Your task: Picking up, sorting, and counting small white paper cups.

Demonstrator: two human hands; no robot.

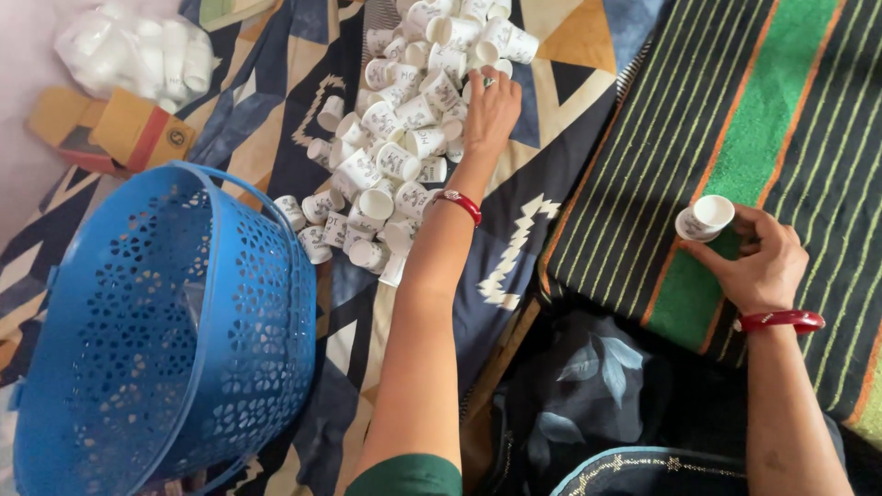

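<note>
A patterned cloth (551,230) in blue, tan and white covers the floor, with a striped green-and-black mat (763,119) to the right; a heap of small white paper cups (404,138) lies far centre, its top cut off by the frame edge; the left hand (490,112) reaches far onto the heap, fingers curled over cups at its right edge, though whether it grips one is hidden beneath the palm; the right hand (763,262), over the mat, pinches a short stack of cups (706,219) between its fingertips; a blue perforated basket (165,340) sits near left, partly cut off; a clear bag of cups (138,55) lies blurred far left.
</note>
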